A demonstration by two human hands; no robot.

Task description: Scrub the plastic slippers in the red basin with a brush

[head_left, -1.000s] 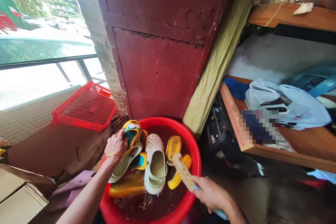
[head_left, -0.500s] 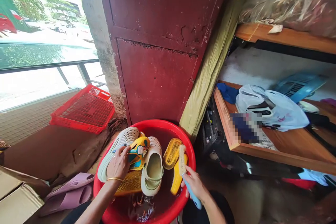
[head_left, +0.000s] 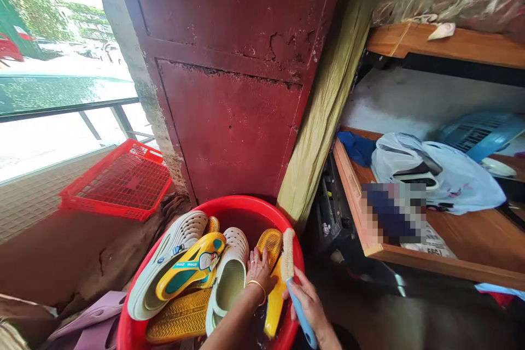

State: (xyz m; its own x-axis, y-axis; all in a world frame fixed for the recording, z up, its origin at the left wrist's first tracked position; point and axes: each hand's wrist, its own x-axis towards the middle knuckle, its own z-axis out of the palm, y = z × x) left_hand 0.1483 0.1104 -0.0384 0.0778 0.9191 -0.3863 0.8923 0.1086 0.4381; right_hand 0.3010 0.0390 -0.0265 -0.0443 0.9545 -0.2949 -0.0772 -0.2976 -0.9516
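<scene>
My left hand [head_left: 260, 272] reaches across into the red basin [head_left: 246, 200], its fingers stretched out over a yellow slipper [head_left: 269, 240] that lies sole up. In my right hand [head_left: 309, 298] is a scrub brush [head_left: 288, 254] with a blue handle and pale bristles, held upright beside the basin's right rim. Another yellow slipper [head_left: 274, 306] stands on edge between my hands. To the left, a yellow and teal slipper [head_left: 192, 265] rests on a white clog [head_left: 172, 257]. A second white clog [head_left: 231, 279] sits in the middle, next to a yellow sole [head_left: 178, 317].
Purple slippers [head_left: 88, 320] lie left of the basin, below a red plastic crate [head_left: 118, 178]. A dark red door [head_left: 229, 120] stands behind the basin. On the right, a wooden shelf [head_left: 463, 268] carries a white plastic bag [head_left: 443, 175].
My left hand has let go of the yellow and teal slipper, now lying on the left clog, and moved right to the sole-up slipper. My right hand still holds the brush.
</scene>
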